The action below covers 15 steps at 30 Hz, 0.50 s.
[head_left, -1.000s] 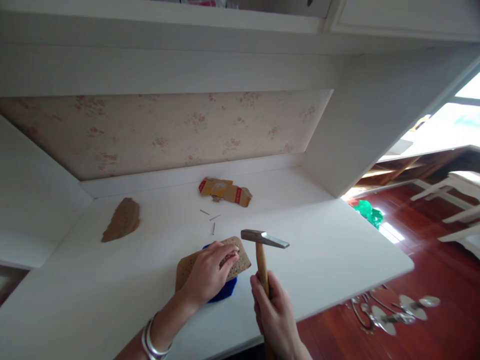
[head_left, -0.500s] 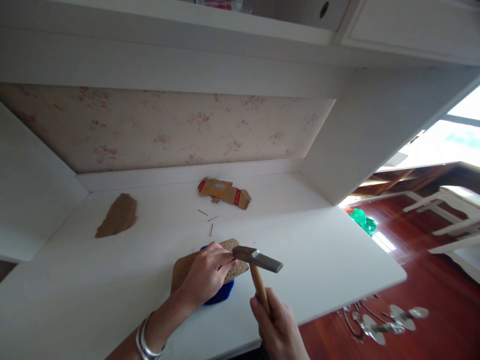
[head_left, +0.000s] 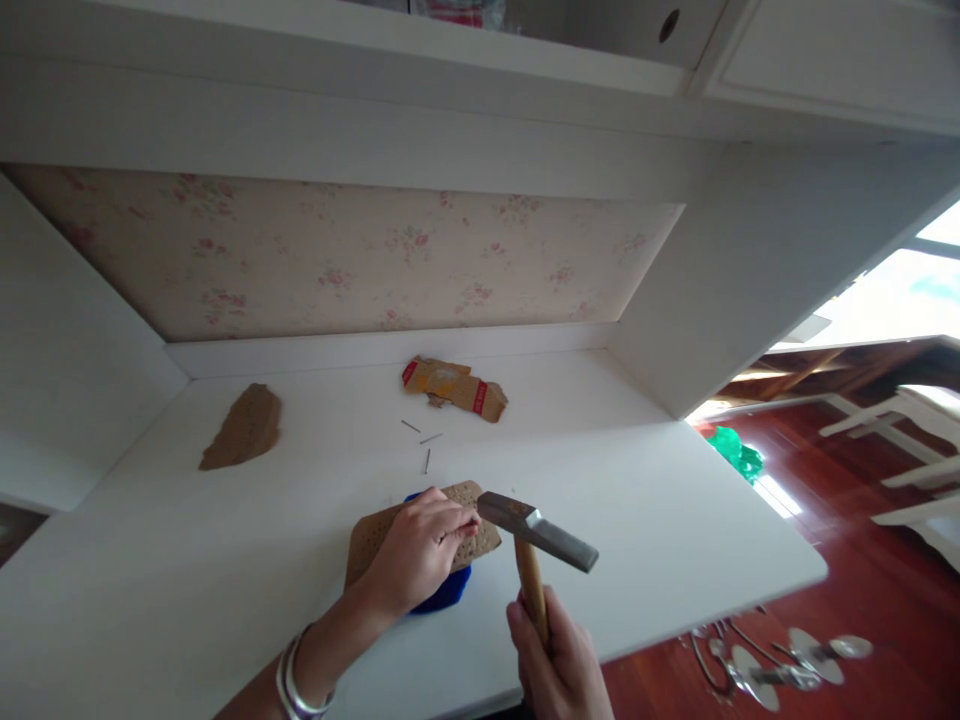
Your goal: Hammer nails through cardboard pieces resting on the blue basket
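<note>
My right hand (head_left: 559,655) is wrapped round the wooden handle of a hammer (head_left: 536,530). The grey head is raised just right of my left fingertips. My left hand (head_left: 427,545) rests on a piece of brown cardboard (head_left: 469,550) dotted with small holes, its thumb and forefinger pinched together. Whatever is in that pinch is too small and hidden to name. Under the cardboard lies a dark blue pad (head_left: 446,595), partly covered. Beyond my left hand, three loose nails (head_left: 427,460) lie on the white desktop (head_left: 300,500).
A torn cardboard piece with red and yellow print (head_left: 454,388) lies toward the back, and a plain brown scrap (head_left: 244,428) at the left. White side panels and a shelf enclose the desk. On the red floor at right are a green bag (head_left: 735,455) and metal fittings (head_left: 780,655).
The hammer head has shifted slightly right, away from my left fingertips. My left hand keeps its pinch on the cardboard. The whole view has turned a little.
</note>
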Tool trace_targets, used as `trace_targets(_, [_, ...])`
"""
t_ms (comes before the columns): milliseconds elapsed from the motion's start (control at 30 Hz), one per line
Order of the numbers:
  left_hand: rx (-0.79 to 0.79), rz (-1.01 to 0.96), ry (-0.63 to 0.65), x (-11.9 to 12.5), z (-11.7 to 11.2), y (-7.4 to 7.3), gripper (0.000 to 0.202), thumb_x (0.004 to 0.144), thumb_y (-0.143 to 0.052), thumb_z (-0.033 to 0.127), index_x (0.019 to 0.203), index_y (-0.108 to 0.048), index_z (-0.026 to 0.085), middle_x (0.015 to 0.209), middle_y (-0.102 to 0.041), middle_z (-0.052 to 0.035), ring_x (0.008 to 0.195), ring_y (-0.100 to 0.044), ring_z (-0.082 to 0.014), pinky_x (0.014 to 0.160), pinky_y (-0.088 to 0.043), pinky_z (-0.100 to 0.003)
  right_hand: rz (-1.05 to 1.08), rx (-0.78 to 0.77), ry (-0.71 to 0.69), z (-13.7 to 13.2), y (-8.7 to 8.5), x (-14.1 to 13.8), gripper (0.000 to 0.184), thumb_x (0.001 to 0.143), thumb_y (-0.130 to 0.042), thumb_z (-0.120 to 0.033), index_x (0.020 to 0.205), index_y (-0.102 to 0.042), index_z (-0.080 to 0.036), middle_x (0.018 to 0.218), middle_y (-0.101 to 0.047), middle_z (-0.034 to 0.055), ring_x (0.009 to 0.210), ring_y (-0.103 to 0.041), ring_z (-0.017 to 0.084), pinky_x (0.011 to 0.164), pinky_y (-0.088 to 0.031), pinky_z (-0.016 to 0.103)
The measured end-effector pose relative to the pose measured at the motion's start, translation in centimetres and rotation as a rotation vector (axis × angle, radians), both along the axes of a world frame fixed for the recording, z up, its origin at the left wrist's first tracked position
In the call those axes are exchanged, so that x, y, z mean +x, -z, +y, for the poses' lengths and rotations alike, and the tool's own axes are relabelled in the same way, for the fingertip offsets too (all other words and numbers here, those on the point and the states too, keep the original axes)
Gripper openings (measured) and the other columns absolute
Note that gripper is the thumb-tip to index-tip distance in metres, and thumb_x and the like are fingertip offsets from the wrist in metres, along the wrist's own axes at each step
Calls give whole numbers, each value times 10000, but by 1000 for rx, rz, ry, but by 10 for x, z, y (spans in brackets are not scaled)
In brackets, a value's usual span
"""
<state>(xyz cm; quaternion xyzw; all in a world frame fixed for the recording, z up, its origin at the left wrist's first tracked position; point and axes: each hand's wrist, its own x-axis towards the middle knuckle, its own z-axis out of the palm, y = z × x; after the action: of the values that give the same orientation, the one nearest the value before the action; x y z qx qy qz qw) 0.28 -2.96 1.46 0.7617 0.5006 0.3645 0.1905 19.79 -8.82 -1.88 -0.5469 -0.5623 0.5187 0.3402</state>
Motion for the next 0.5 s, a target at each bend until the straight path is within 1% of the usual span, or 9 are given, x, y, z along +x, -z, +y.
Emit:
trace_targets(100, [-1,-5,7,0,0,-2,203,925,-535,136,762,-638,199,717,-668,-2,715,-579,-148,713,-461,-265,-41,20,-31,0,1,1,464,888,-435,-665,694,-364,-250,489,-274,-107,416,-277,90,388,-234,218])
trace_targets(233, [-3,1,13,0,1,-4,231,922,-530,123,725,-627,195,685,-653,3,684,-570,-142,708,-458,-264,-35,-3,-31,1,0,1,446,903,-409,-652,710,-365,-252,489,-247,-114,403,-266,91,380,-204,225])
trace_targets(367, [-9,4,3,0,1,-2,212,914,-526,101,778,-657,198,731,-678,-6,721,-581,-152,715,-456,-266,-45,76,-47,1,1,0,428,903,-459,-601,684,-373,-244,491,-306,-100,430,-287,91,414,-230,232])
trace_targets(500, [-41,48,3,-1,1,1,220,912,-530,109,748,-651,191,676,-653,-1,709,-574,-157,714,-449,-274,-25,37,-42,0,2,-1,416,920,-424,-602,711,-380,-245,477,-285,-111,404,-263,86,389,-199,231])
